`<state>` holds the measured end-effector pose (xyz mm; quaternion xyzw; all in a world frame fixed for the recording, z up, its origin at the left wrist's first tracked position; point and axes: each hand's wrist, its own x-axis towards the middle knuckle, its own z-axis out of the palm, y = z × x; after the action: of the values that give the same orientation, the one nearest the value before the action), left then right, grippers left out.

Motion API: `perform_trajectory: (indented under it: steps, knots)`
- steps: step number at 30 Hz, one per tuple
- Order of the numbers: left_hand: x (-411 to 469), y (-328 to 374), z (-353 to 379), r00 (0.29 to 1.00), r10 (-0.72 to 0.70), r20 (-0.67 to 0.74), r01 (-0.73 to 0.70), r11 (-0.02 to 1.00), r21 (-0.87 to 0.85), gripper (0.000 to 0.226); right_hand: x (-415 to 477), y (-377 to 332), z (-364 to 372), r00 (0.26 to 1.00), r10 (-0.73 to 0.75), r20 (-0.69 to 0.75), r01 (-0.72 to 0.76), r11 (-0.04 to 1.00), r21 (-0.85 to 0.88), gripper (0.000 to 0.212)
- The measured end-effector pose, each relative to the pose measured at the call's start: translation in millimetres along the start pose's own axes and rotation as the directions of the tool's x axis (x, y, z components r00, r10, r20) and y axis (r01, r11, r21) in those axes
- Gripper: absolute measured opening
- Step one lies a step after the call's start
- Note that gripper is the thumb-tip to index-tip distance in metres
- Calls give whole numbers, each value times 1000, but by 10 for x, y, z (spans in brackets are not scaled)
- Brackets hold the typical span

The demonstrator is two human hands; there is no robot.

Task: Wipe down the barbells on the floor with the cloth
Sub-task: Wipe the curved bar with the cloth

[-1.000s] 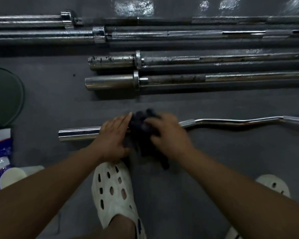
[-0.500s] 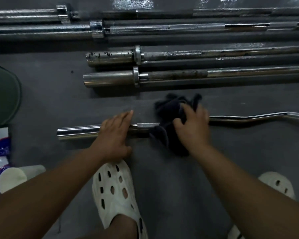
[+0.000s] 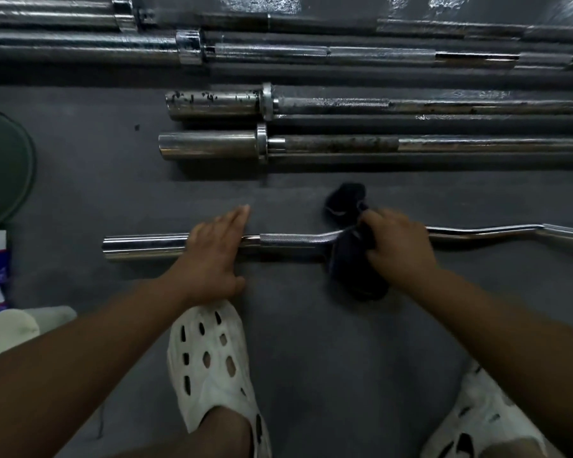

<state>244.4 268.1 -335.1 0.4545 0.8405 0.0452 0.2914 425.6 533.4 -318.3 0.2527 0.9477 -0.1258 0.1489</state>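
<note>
curl bar (image 3: 291, 239): right end cut off | cloth (image 3: 351, 269): hides shaft under right hand (image 3: 397, 246)

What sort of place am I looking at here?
Probably a gym or weight room: several straight barbells lie side by side on a dark floor, and a cloth is held on the wavy curl bar in front.

Left hand (image 3: 216, 251) flat, right hand (image 3: 398, 245) curled.
</note>
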Motion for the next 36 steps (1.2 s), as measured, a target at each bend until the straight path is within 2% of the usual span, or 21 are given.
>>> perform_trajectory:
  steps: [1,3,5,7,9,11,13,15,16,17,20,22,23,25,27,29,31,32,33,34,36]
  knots:
    - [16,11,-20,1000,-8,13,8,1000,7,126,55,-245,-2,1000,17,-15,-16,999,47,31]
    - [32,3,-46,1000,-14,17,14,1000,-15,123,80,-953,84,993,-120,-7,120,981,152,38]
    - [13,-16,-58,999,-13,32,15,998,-64,118,11,-1536,249,970,-239,41,226,951,213,61]
    - [0,-63,-23,1000,-5,26,6,998,-68,118,-1,-1523,342,952,-305,17,297,936,189,79]
    - [-24,-63,-1,999,6,33,-5,1000,-24,121,-49,-1053,322,925,-379,-4,378,922,88,85]
    - [-44,-51,23,999,-12,53,13,1000,-16,124,-66,-381,271,956,-293,-12,293,955,32,88]
    - [-30,-24,25,999,-15,36,15,1000,4,127,-85,76,180,995,-95,-13,96,994,52,80]
    - [5,-14,25,1000,-16,24,16,999,35,129,-40,-103,206,996,78,-47,-67,978,197,62]
    - [14,-14,21,1000,-21,19,21,999,40,128,-14,-396,240,990,119,-68,-94,949,301,57]
    - [15,-19,15,1000,-21,11,20,999,39,125,-8,-760,252,993,98,-67,-65,918,391,55]
    - [-7,-54,11,1000,-3,4,4,999,-45,117,-109,-1601,265,982,-188,27,147,840,522,68]
    - [-21,-81,36,1000,6,9,-6,998,-62,118,-70,-1492,205,964,-264,38,207,832,515,79]
    - [-20,-99,55,1000,10,7,-10,999,-41,120,-54,-1284,207,961,-275,28,234,862,450,81]
    - [-14,-107,81,1000,-1,4,1,1000,-7,123,-34,-704,240,984,-178,-7,171,932,321,75]
    - [-9,-90,87,1000,-5,5,5,1000,-1,125,-66,-77,232,988,144,-57,-124,956,265,59]
    - [0,-57,62,1000,-7,6,7,1000,4,126,-108,131,233,885,461,-72,-413,845,340,50]
    - [24,-35,25,1000,-12,22,12,1000,26,127,-43,-288,287,777,629,-22,-527,669,523,45]
    - [33,-36,8,1000,-11,23,10,1000,30,127,-39,-603,296,750,660,42,-537,571,621,43]
    - [39,-38,-8,1000,-6,25,5,1000,31,127,-59,-846,321,759,646,80,-515,522,680,42]
    - [38,-39,-25,999,1,32,-2,1000,26,126,-98,-976,333,804,587,99,-471,525,709,41]
    - [15,-48,-54,998,5,65,-6,1000,11,125,-141,-846,248,895,424,138,-394,604,693,37]
